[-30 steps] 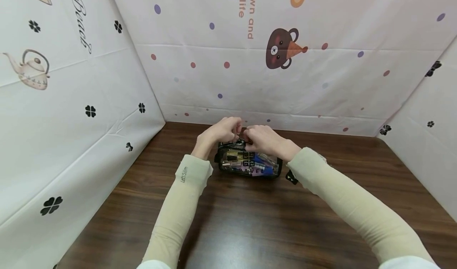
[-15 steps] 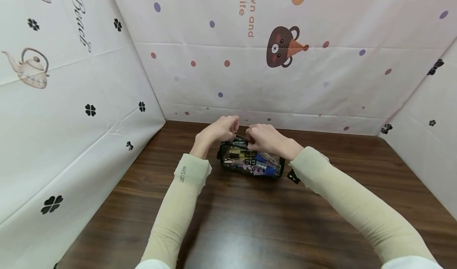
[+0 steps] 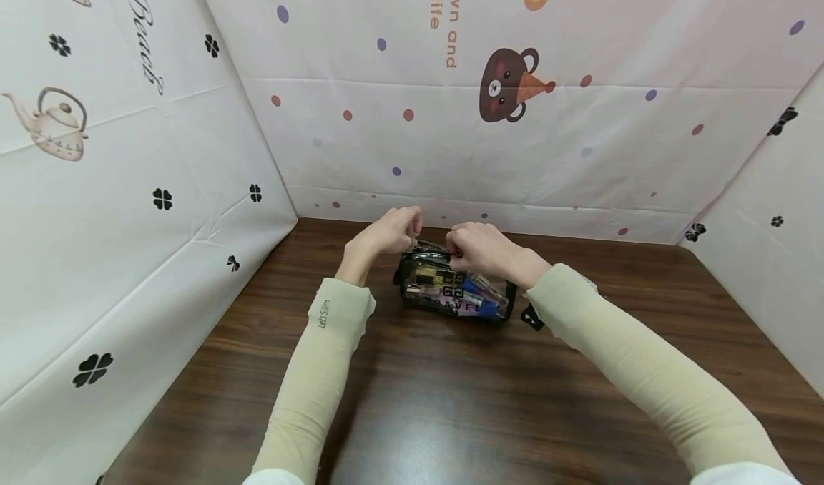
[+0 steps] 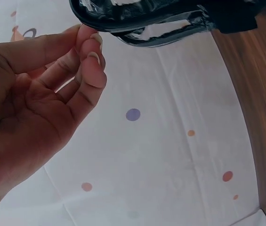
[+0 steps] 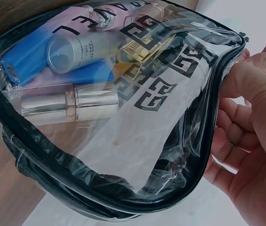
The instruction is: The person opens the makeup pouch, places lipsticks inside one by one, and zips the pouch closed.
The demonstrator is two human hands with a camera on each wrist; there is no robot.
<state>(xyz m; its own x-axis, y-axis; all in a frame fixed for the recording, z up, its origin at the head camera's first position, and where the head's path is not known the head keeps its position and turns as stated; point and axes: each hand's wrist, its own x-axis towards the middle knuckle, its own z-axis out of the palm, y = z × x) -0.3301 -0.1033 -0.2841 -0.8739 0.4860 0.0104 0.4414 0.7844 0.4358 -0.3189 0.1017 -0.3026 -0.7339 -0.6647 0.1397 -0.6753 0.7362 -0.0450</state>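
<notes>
A clear toiletry bag (image 3: 463, 308) with black trim and printed black letters stands at the back of the brown table. Through its plastic show a silver tube (image 5: 71, 104), a blue-ended bottle (image 5: 27, 56) and a gold item (image 5: 140, 49). My left hand (image 3: 389, 232) is at the bag's upper left; in the left wrist view its thumb and fingertips pinch at the black edge, and what lies between them is hidden. My right hand (image 3: 489, 250) grips the top edge near the middle, thumb on the printed side, fingers behind it.
A black tag or strap (image 3: 531, 318) sticks out at the bag's right end. White printed cloth walls (image 3: 386, 141) enclose the back and both sides of the wooden table (image 3: 450, 392). The back wall stands close behind the hands.
My left hand has drifted left along the bag's top, away from the right hand, so the gap between them is wider. Bag and right hand have shifted slightly right.
</notes>
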